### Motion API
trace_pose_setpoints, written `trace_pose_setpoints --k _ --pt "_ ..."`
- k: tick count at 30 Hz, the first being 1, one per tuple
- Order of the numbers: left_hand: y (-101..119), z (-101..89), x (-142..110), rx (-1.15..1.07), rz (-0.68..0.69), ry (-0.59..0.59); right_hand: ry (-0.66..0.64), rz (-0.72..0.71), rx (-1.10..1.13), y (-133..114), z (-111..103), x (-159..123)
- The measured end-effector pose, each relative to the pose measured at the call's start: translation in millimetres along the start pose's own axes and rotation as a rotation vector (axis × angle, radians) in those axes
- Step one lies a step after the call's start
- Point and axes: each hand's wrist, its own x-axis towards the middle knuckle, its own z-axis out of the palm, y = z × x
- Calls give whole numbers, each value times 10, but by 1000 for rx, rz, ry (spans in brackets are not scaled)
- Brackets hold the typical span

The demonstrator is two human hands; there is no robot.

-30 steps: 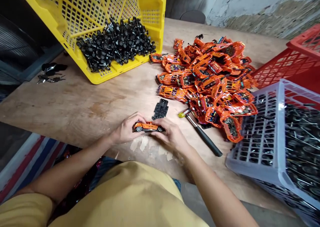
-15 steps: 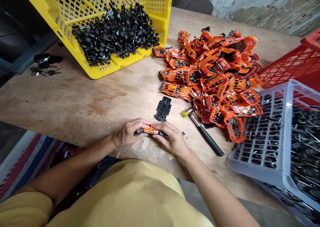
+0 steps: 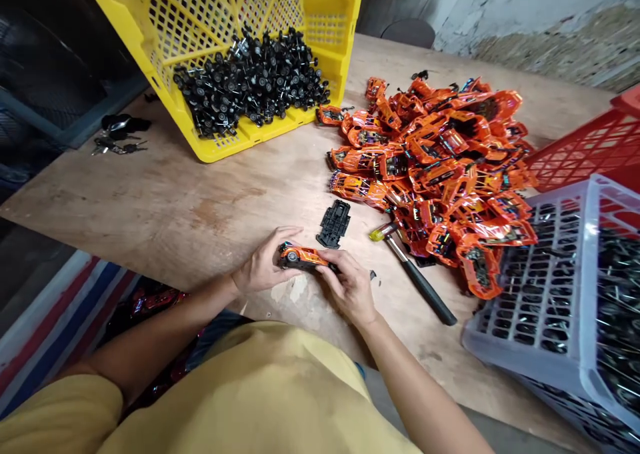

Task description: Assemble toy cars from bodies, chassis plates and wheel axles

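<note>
An orange toy car with black wheels is between my two hands, just over the near part of the table. My left hand curls around its left end, thumb below and fingers behind. At the other end, my right hand pinches the car between thumb and fingers, hiding that end. Just beyond the hands lies a black plastic car chassis. A hammer with a black grip rests to the right, beside a yellow-handled tool.
A heap of orange car bodies covers the table's right side. A tilted yellow crate holds many black wheels on axles. At the right stand a clear crate of dark parts and a red crate. Keys lie at left.
The car has turned in my hands, so more of its top and left end shows. My left fingers have loosened and spread around it. The view has shifted slightly.
</note>
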Motion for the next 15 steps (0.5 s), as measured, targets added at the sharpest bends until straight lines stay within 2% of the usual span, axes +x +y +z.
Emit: trace_pose_setpoints --k 3,5,7,10,12,15 --pt "37 19 -49 -243 -238 47 89 108 92 -12 5 -75" --pt "152 23 -26 -269 -299 22 73 121 83 -103 -43 -33" --pt "329 20 37 -129 -271 6 12 32 -36 -264 -120 107" --pt "575 39 143 93 -129 3 -121 -180 -318 -529 -222 421" --pt "648 79 186 125 -84 44 -202 -279 -445 -643 -251 608" --pt "633 149 202 134 -86 61 -224 -357 -521 -713 -254 767"
